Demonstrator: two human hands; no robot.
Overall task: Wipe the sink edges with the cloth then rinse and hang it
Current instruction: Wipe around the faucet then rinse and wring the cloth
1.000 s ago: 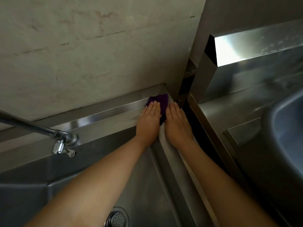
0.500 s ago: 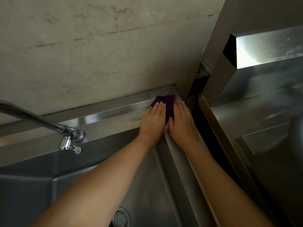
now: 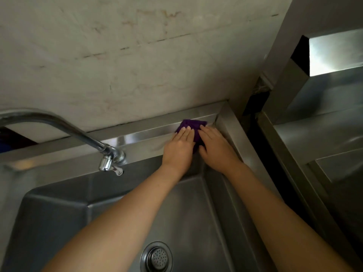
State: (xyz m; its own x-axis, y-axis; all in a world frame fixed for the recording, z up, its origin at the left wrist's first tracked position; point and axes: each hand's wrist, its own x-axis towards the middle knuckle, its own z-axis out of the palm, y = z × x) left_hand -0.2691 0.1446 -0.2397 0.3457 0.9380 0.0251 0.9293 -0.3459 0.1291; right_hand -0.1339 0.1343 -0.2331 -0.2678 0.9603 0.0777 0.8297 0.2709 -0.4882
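A purple cloth lies on the back rim of the steel sink, close to its far right corner. My left hand presses flat on the cloth's left part, fingers together and pointing at the wall. My right hand lies flat beside it, pressing the cloth's right part. Most of the cloth is hidden under both palms; only its far edge and a strip between the hands show.
A chrome tap curves in from the left over the basin. The drain strainer sits at the basin's bottom. A stained wall rises behind the rim. A dark gap separates the sink from a steel counter on the right.
Both hands and the cloth have slid a little left along the back rim, away from the far right corner. The view has dropped and shifted, showing more basin and the drain.
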